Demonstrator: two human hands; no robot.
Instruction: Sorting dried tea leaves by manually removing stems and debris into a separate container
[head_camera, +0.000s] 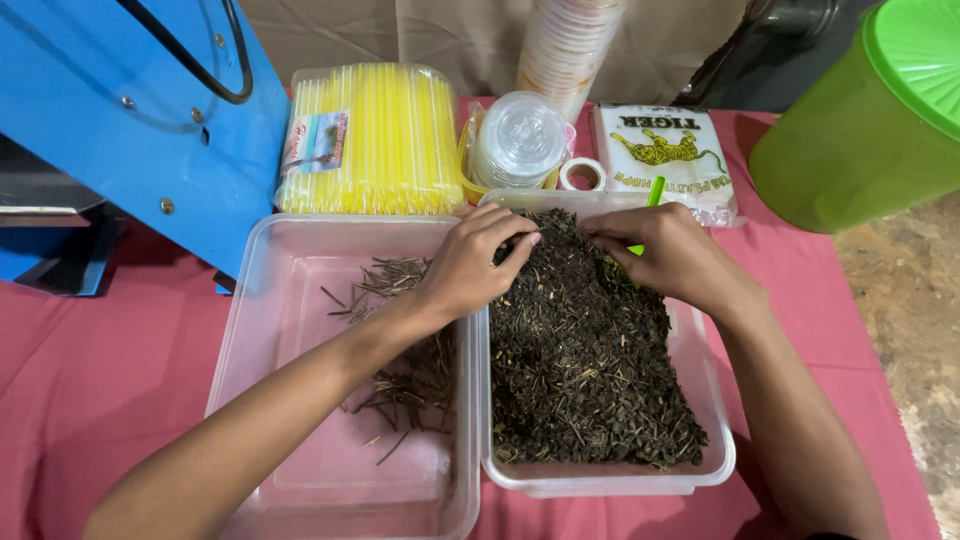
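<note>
Drink stall: straws (372, 140), cup lids (518, 138), sealing machine (130, 120)

Dark dried tea leaves (585, 370) are filling the right clear plastic tub (712, 420), heaped under both grips; picked stems (405, 370) are lying scattered left.

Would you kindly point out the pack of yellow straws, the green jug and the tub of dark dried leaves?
pack of yellow straws (385, 140): head view, middle of the bundle.
green jug (850, 150): head view, its side wall.
tub of dark dried leaves (712, 395): head view, clear right wall.
</note>
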